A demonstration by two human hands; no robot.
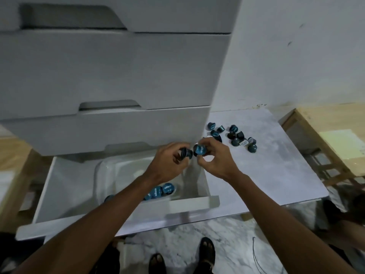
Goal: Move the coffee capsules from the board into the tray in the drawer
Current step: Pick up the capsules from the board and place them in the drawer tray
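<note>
My left hand [169, 161] grips a blue coffee capsule [186, 153] above the far right corner of the clear tray [104, 171] in the open bottom drawer [65, 186]. Right beside it, my right hand [215, 159] pinches another blue capsule [199, 149] over the drawer's right wall. Several blue capsules [160, 191] lie at the tray's near end, partly hidden by my left forearm. A loose cluster of several capsules [235, 137] lies on the white board [266, 167] to the right of the drawer unit.
A tall white drawer unit [110, 76] rises above the open drawer, its other drawers closed. A wooden frame [325, 135] stands right of the board against the white wall. My sandalled feet [205, 252] stand on the marble floor below the drawer front.
</note>
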